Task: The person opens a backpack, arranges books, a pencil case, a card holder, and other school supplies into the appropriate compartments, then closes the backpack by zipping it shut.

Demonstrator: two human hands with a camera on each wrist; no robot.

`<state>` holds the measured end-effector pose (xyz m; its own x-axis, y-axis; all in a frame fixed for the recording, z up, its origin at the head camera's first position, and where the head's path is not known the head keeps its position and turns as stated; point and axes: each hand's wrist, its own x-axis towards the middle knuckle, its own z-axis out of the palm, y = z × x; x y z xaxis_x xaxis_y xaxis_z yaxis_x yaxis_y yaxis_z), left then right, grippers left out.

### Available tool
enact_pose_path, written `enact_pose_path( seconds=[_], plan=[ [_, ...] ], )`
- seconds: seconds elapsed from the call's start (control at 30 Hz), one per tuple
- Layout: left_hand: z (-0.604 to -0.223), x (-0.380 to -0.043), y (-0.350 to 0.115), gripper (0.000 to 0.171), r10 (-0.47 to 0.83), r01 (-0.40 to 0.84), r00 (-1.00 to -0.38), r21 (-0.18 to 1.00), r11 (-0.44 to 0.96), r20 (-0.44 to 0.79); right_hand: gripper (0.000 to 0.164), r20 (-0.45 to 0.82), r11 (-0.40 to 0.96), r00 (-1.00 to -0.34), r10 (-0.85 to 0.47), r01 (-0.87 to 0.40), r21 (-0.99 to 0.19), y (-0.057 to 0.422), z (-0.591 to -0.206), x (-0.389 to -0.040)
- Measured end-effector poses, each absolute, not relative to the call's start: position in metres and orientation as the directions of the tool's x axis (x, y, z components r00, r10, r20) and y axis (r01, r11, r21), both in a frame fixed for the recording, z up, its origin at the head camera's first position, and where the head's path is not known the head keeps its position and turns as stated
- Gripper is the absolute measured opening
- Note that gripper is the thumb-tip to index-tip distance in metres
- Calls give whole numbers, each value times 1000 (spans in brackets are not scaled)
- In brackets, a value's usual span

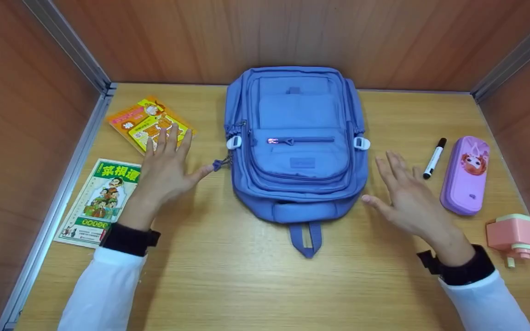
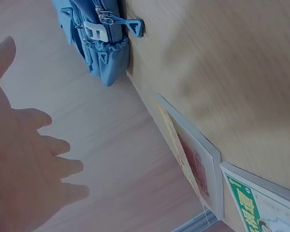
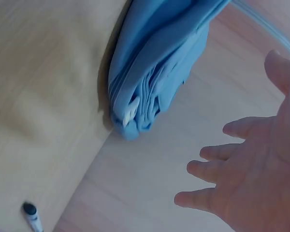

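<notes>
A blue backpack (image 1: 299,158) lies flat on the table, its top handle loop toward the person and its front pocket zipper facing up. To its left, my left hand (image 1: 167,170) hovers with fingers spread, over the edges of an orange-and-yellow booklet (image 1: 134,120) and a green-and-white book (image 1: 108,197). On the other side my right hand (image 1: 407,197) is also spread, near the bag's lower right edge. Neither hand holds anything. In the left wrist view the left hand's palm (image 2: 24,159) is bare; in the right wrist view so is the right palm (image 3: 261,164).
On the right lie a black-and-white marker (image 1: 434,158), a purple pencil case (image 1: 466,177) with a cartoon girl, and a pink pencil sharpener (image 1: 515,234). Wooden panels (image 1: 292,37) with metal edging enclose the table (image 1: 256,285) at the back and sides.
</notes>
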<state>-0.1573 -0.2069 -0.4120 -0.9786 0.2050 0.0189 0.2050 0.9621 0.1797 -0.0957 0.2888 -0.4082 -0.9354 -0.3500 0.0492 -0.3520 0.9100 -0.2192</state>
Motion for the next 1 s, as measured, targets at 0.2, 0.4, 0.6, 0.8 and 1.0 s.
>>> enact_pose_path(
  seconds=[0.2,0.4,0.6,0.8,1.0],
  plan=[
    [-418,-180,-203,92,236,228,-972,202,952,-14,86,55,880,-913,-403,-404,-249,268,-416,-95],
    [-425,-206,-196,86,280,266,-959,231,936,-30,82,40,854,-888,-459,-453,-256,241,-421,-91],
    [-431,-232,-185,72,337,323,-941,220,920,-28,72,89,796,-830,-551,-555,-242,211,-426,-88],
    [-437,-252,-175,60,379,371,-925,160,915,-18,58,166,723,-757,-632,-653,-228,182,-430,-86],
    [-444,-270,-168,63,401,399,-916,86,913,0,49,254,666,-690,-678,-722,-185,160,-436,-82]
  ],
)
